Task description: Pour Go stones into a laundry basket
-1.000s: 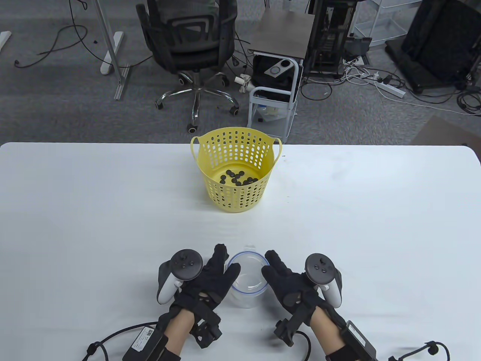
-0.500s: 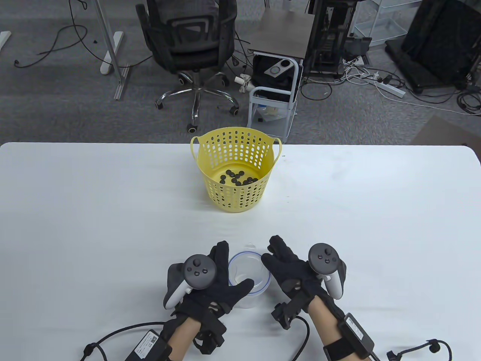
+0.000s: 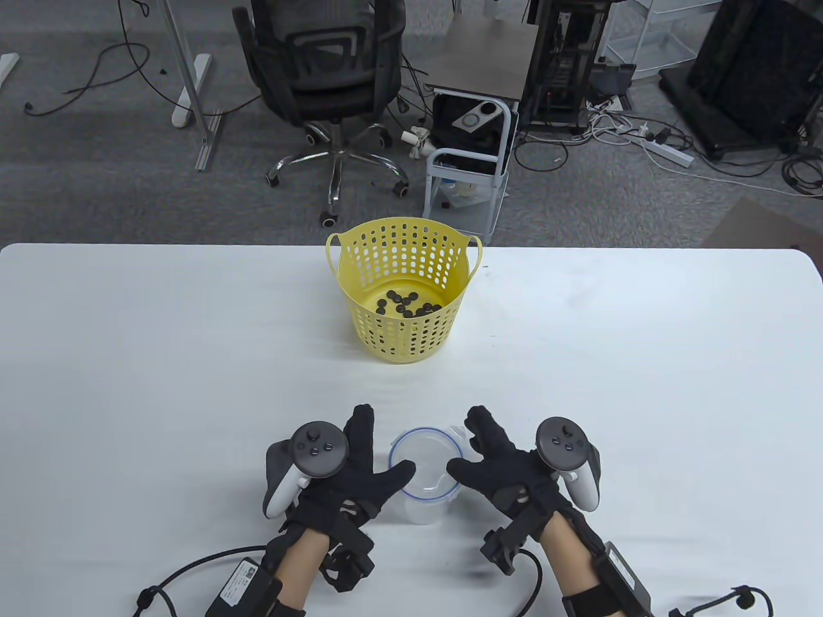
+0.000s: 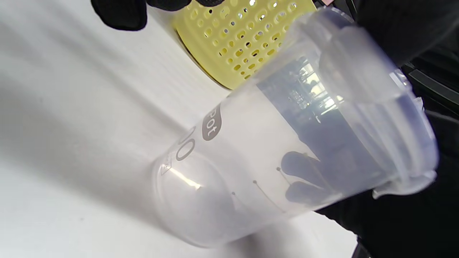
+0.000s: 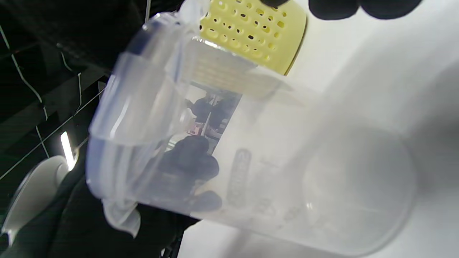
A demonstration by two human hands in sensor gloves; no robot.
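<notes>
The emptied clear cup [image 3: 424, 472] stands upright on the desk [image 3: 193, 360], nearer the person than the yellow basket [image 3: 404, 302] holding the Go stones [image 3: 408, 305], between left hand [image 3: 350, 472] and right hand [image 3: 508, 472], both grips released beside it.

We note the left hand [image 3: 341, 472] sits further left than half a second ago, its thumb now lying across the near-left rim of the clear container [image 3: 424, 464] instead of covering its near edge. The right hand [image 3: 508, 469] has shifted slightly right and toward us, thumb at the right rim. The container's lid tab, earlier at the far rim's middle, now points far-right.
</notes>
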